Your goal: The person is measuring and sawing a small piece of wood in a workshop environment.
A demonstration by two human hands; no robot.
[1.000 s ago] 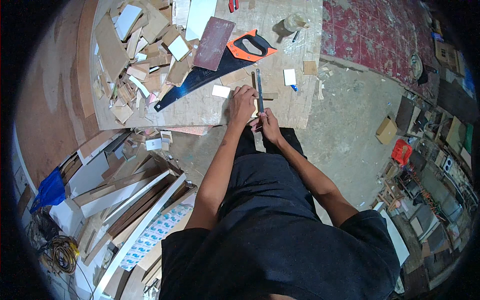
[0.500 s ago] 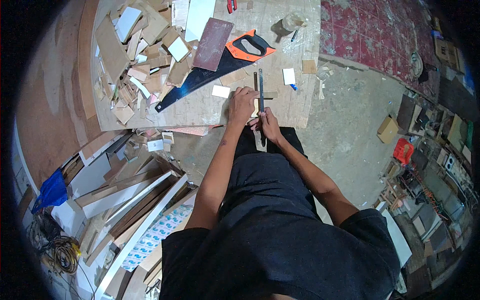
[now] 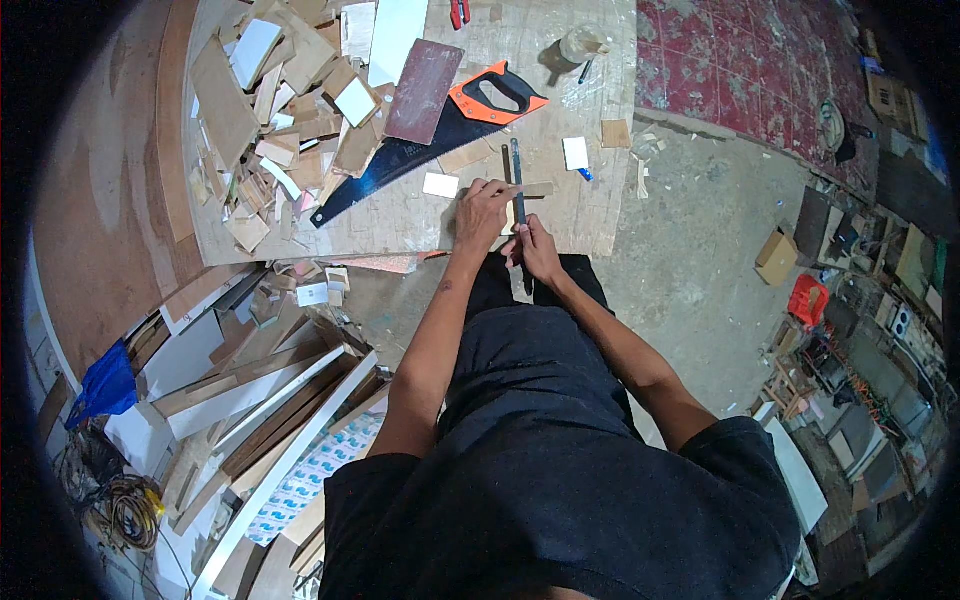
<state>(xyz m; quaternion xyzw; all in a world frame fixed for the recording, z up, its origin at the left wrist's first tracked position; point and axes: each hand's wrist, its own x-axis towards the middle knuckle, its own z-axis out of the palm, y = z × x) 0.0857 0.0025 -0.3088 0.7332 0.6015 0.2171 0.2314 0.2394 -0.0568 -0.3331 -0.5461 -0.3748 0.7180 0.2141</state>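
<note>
My left hand (image 3: 483,217) is curled at the front of the wooden worktop (image 3: 590,215), a fingertip touching a long dark metal strip (image 3: 517,165); what its other fingers grip is hidden. My right hand (image 3: 537,247) is closed on that strip's lower part, which runs past the worktop's edge toward my body. A thinner brown bar (image 3: 506,160) lies beside the strip, above a short wood piece (image 3: 538,189) and a pale piece partly hidden by my hands. Beyond lie a handsaw with an orange handle (image 3: 470,105), a white tile-like piece (image 3: 440,184) and another white piece (image 3: 576,154).
Wood offcuts (image 3: 225,100) heap on the left, beside a maroon board (image 3: 422,90). Red pliers (image 3: 460,12) and a cloudy container (image 3: 580,45) sit farther back. Stacked boards (image 3: 260,420) lean at lower left. A cardboard box (image 3: 776,258) and red crate (image 3: 806,300) are right.
My hands have shifted only slightly around the metal strip, the left a little toward me. More of the strip's lower end shows below my right hand than a second ago.
</note>
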